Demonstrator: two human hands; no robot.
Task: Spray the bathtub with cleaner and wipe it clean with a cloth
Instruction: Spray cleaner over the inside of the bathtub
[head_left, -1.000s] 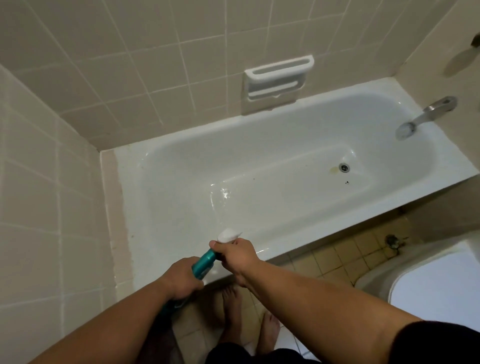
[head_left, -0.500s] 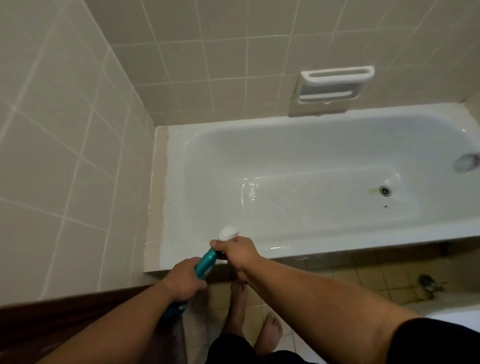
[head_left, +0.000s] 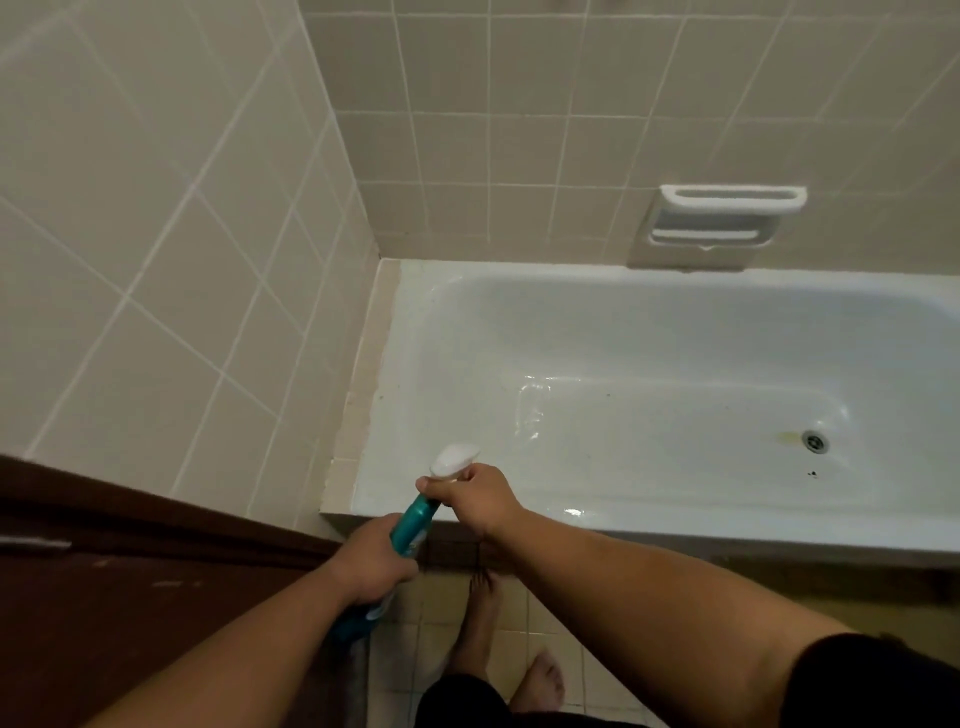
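Observation:
A white bathtub (head_left: 649, 525) runs from the middle to the right edge, its bottom wet and shiny, with a round drain (head_left: 814, 441) near the right. Both hands hold a teal spray bottle (head_left: 413, 525) with a white spray head, just over the tub's near left rim. My left hand (head_left: 374, 564) is wrapped around the bottle's body. My right hand (head_left: 475, 496) grips the neck under the white head, which points into the tub. No cloth is in view.
Beige tiled walls close the tub on the left and back. A white soap holder (head_left: 722, 218) is set in the back wall. A dark brown panel (head_left: 130, 597) fills the lower left. My bare feet (head_left: 488, 629) stand on the tiled floor by the tub.
The view has swung left: the tap and toilet have left the frame and the left wall and brown panel fill more of it. Both hands keep the same hold on the bottle.

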